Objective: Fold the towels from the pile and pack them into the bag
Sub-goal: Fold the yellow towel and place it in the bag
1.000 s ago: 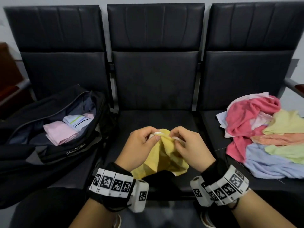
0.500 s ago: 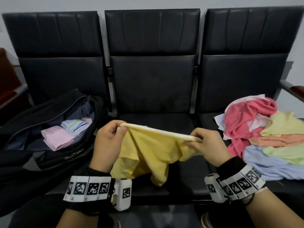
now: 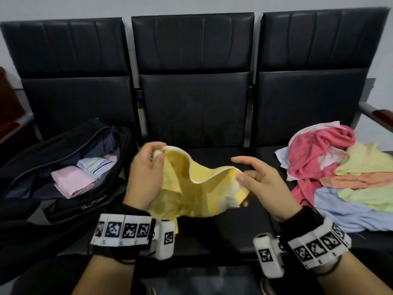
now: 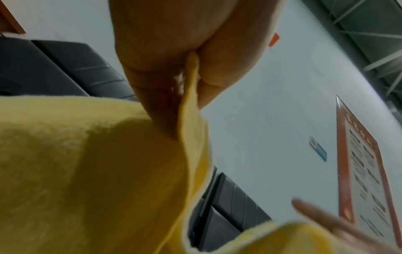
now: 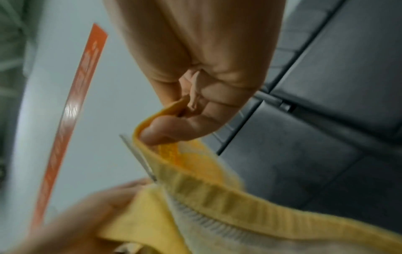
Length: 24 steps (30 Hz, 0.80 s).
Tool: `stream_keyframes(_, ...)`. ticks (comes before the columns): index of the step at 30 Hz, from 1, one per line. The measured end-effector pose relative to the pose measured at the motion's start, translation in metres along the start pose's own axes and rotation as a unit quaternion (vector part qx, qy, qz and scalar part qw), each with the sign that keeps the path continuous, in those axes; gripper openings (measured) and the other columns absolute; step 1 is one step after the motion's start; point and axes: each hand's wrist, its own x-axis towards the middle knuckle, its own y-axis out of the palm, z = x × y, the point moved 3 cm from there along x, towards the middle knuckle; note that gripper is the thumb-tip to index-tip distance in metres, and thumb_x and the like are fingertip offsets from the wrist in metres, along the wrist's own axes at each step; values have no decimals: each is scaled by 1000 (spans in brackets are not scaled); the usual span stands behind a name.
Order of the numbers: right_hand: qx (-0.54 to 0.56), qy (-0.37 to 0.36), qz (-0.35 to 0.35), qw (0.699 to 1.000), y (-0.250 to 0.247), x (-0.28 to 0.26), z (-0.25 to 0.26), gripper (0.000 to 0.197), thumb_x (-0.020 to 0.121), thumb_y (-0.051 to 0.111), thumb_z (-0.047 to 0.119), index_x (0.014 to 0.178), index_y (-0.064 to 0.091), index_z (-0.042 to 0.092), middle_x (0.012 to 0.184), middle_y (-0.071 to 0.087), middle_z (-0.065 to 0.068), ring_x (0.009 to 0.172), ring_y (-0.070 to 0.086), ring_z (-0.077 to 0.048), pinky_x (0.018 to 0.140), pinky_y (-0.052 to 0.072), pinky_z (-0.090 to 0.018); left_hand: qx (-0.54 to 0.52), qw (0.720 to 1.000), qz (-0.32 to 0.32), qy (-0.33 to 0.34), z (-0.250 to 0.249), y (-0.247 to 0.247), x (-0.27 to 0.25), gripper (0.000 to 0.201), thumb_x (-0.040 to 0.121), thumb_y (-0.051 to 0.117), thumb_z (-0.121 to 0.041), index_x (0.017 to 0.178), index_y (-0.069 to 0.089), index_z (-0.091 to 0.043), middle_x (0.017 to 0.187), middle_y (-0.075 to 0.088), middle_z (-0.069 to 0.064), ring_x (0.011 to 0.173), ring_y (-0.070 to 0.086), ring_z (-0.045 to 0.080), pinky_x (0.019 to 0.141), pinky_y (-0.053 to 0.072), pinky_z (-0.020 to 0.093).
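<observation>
Both hands hold the yellow towel (image 3: 197, 188) above the middle seat (image 3: 212, 154): left hand (image 3: 146, 173) pinching its white-trimmed top edge, right hand (image 3: 263, 184) with thumb pressed on the opposite corner while its outer fingers splay loose. Slack cloth sags between them, probably so the edge can be pulled straight for a first fold. Further left, the open black bag (image 3: 63, 167) already holds folded pink and striped towels. Further right lies the unfolded pile (image 3: 340, 171).
</observation>
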Motion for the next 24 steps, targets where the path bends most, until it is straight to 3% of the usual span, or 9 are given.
stream_keyframes(3, 47, 5, 54, 997, 19, 0, 8, 14, 95, 58, 10, 99, 72, 11, 82, 66, -27, 57, 60, -32, 51, 49, -37, 46, 994, 96, -10, 3, 26, -10, 33, 99, 49, -9, 127, 55, -26, 76, 51, -10, 66, 51, 2, 68, 40, 30)
stream_keyframes(6, 17, 31, 137, 990, 34, -2, 9, 32, 92, 50, 1, 104, 73, 18, 89, 73, -7, 73, 69, -17, 57, 54, -30, 46, 987, 150, -35, 4, 35, -20, 33, 98, 54, -11, 126, 54, -29, 79, 60, -4, 71, 58, 10, 74, 46, 35)
stream_keyframes(8, -45, 25, 173, 984, 41, -3, 7, 36, 91, 52, -5, 107, 71, 20, 94, 75, -7, 78, 71, -13, 60, 54, -28, 37, 981, 183, -45, 1, 38, -26, 32, 97, 60, -14, 123, 56, -30, 81, 67, 0, 76, 64, 15, 77, 53, 37)
stream_keyframes(12, -199, -40, 121, 972, 53, 1, 4, 22, 86, 66, 9, 91, 75, 29, 85, 72, 0, 78, 68, -12, 71, 56, -35, 43, 973, 225, -25, -7, 41, -35, 28, 94, 65, -17, 118, 62, -30, 81, 72, -8, 78, 66, 4, 78, 52, 27)
stream_keyframes(15, -290, -90, 98, 948, 60, 6, 3, 10, 84, 74, 20, 84, 76, 30, 100, 58, 13, 96, 55, -6, 83, 46, -24, 36, 966, 254, 6, -13, 40, -37, 27, 93, 65, -17, 115, 62, -32, 77, 71, -14, 77, 64, 0, 77, 48, 19)
stream_keyframes(17, -291, -88, 114, 946, 63, 9, -1, 8, 84, 74, 17, 85, 77, 25, 112, 58, 16, 111, 54, -5, 94, 45, -27, 37, 964, 264, 27, -15, 38, -38, 26, 93, 65, -17, 113, 60, -33, 78, 71, -14, 77, 65, 0, 73, 45, 13)
stream_keyframes(20, -264, -86, 125, 952, 65, 10, -5, 6, 86, 73, 13, 86, 76, 18, 101, 68, 12, 98, 64, -6, 88, 52, -28, 28, 965, 260, 28, -11, 33, -37, 25, 94, 65, -20, 113, 59, -35, 78, 71, -9, 74, 63, 3, 72, 46, 14)
stream_keyframes(22, -266, -83, 108, 954, 63, 10, -7, 7, 86, 72, 12, 85, 76, 18, 90, 68, 10, 88, 65, -8, 80, 52, -26, 22, 964, 265, 17, -6, 31, -38, 27, 93, 66, -19, 112, 58, -37, 81, 72, -8, 74, 63, 6, 75, 48, 20)
stream_keyframes(24, -259, -86, 103, 957, 61, 10, -9, 7, 85, 73, 12, 84, 76, 18, 91, 68, 12, 90, 65, -7, 80, 51, -22, 10, 960, 281, 7, -2, 29, -41, 28, 94, 65, -18, 112, 58, -39, 83, 72, -6, 77, 65, 9, 79, 51, 28)
